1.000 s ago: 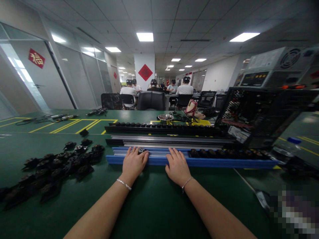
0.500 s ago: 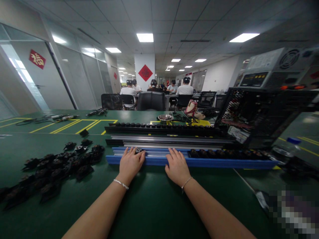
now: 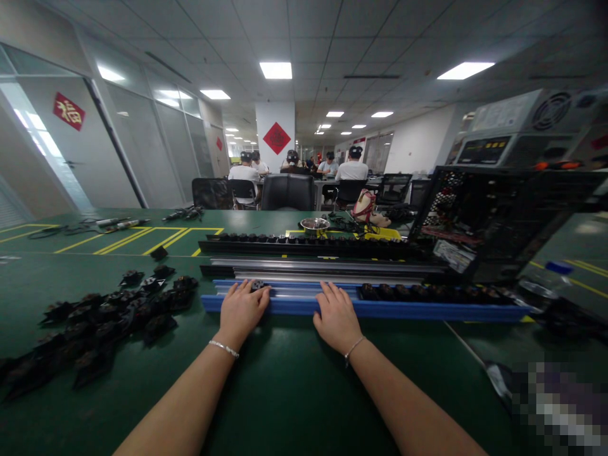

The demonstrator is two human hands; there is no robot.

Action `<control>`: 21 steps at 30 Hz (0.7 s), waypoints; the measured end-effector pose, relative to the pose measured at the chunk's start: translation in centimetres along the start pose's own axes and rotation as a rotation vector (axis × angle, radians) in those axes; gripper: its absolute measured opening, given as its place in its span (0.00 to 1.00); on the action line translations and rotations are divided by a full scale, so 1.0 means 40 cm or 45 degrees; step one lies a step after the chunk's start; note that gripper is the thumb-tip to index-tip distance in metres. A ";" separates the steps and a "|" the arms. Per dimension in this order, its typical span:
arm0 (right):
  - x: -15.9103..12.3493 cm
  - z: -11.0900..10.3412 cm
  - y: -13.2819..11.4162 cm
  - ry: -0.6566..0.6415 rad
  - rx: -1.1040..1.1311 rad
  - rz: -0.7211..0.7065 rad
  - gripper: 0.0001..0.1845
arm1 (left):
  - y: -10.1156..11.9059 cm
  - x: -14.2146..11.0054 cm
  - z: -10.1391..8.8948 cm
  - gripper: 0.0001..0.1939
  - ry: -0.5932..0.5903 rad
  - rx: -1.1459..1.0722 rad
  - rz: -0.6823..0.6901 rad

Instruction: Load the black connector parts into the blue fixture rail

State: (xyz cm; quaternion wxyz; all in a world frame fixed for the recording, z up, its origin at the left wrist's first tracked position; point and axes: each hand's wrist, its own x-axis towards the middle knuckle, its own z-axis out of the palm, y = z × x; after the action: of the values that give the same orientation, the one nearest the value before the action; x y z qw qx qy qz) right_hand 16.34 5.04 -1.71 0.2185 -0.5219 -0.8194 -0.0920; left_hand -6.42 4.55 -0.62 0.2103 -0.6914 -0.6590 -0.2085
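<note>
A long blue channel-shaped rail point(image 3: 289, 305) lies across the table in front of me. My left hand point(image 3: 243, 311) is over its left part, with fingers and thumb closed around a small black module point(image 3: 258, 285) in the channel; much of that module is hidden. My right hand point(image 3: 337, 316) grips the rail near its middle, fingers laid over the channel and thumb at the front side. Right of that hand, a row of black modules point(image 3: 418, 293) sits in the channel. The stretch between my hands shows bare channel floor.
Loose black modules point(image 3: 109, 316) are heaped on the green table at left. Behind the blue rail lie black rails point(image 3: 332, 267), one filled with modules point(image 3: 266, 239). A metal bowl point(image 3: 314, 224) is farther back. An open computer case point(image 3: 498, 221) and a blue-capped bottle point(image 3: 546, 285) stand at right.
My left hand has shifted slightly to the left along the rail, and the small black module with it. My right hand has stayed at almost the same spot.
</note>
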 end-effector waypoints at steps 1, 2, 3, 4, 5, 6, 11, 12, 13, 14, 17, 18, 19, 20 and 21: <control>0.000 0.000 0.000 0.005 -0.001 0.002 0.15 | -0.002 0.000 0.000 0.17 -0.001 0.002 -0.003; 0.001 0.001 0.000 0.010 -0.003 0.004 0.15 | -0.004 -0.001 0.000 0.17 0.000 0.004 -0.003; 0.001 0.001 0.000 0.014 -0.005 0.004 0.14 | -0.007 -0.002 0.000 0.17 0.004 0.006 0.000; 0.002 0.002 0.000 0.016 -0.009 0.003 0.14 | -0.009 -0.003 0.001 0.17 0.008 0.010 0.002; 0.002 0.002 0.000 0.019 -0.014 0.003 0.14 | -0.012 -0.003 0.001 0.17 0.012 0.015 0.005; 0.002 0.002 -0.001 0.021 -0.020 0.002 0.13 | -0.015 -0.004 0.002 0.17 0.018 0.021 0.007; 0.003 0.005 -0.001 0.038 -0.046 -0.011 0.12 | -0.028 -0.007 0.002 0.16 0.049 0.049 -0.002; 0.003 0.006 0.000 0.040 -0.048 -0.014 0.12 | -0.030 -0.008 0.002 0.16 0.051 0.052 -0.008; 0.003 0.007 0.000 0.043 -0.049 -0.015 0.12 | -0.032 -0.008 0.002 0.16 0.050 0.053 -0.014; 0.003 0.007 0.001 0.044 -0.051 -0.017 0.11 | -0.034 -0.008 0.001 0.16 0.049 0.053 -0.022; 0.003 0.010 0.003 0.048 -0.053 -0.024 0.11 | -0.043 -0.009 0.001 0.16 0.041 0.052 -0.044; 0.003 0.011 0.003 0.049 -0.053 -0.026 0.11 | -0.048 -0.009 0.001 0.16 0.038 0.050 -0.047; 0.003 0.011 0.004 0.051 -0.052 -0.027 0.11 | -0.053 -0.010 0.001 0.16 0.035 0.046 -0.048; 0.003 0.011 0.004 0.051 -0.051 -0.026 0.11 | -0.058 -0.010 0.002 0.16 0.033 0.042 -0.049; 0.004 0.011 0.004 0.048 -0.048 -0.025 0.11 | -0.064 -0.010 0.002 0.16 0.034 0.037 -0.050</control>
State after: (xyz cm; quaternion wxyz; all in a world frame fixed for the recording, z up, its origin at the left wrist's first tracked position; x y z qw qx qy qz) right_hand 16.32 5.40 -2.05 0.2233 -0.5161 -0.8182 -0.1195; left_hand -8.98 4.38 -0.88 0.2248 -0.6724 -0.6726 -0.2121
